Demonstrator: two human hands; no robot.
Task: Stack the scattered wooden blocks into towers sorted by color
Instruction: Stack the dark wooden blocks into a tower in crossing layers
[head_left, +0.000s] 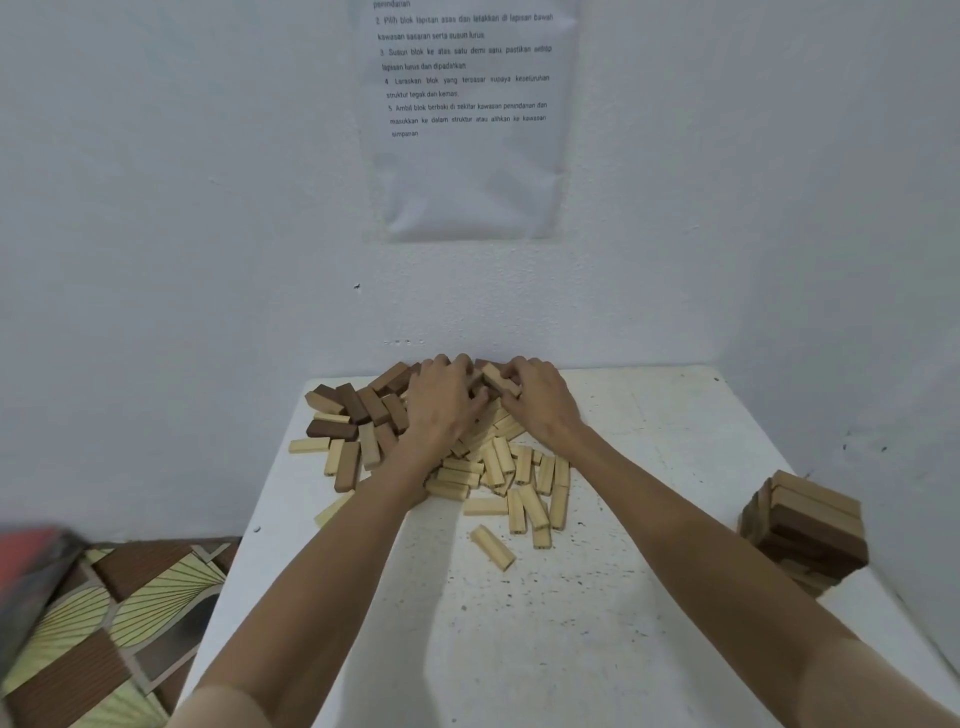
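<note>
White sheet (467, 119) reads "Susun blok ke atas"; right hand (543, 402) pinches block (497, 378).

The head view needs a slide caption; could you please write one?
Left hand reaches into the pile of light and dark blocks on a table; right hand pinches a light block.

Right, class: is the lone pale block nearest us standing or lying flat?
Lying flat: the lone pale block rests lengthwise on the table, apart from the pile.

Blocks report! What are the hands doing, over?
Left hand buried in the pile, grip unclear. Right hand pinches a light block. Mixed stack sits far right, clear of both.
</note>
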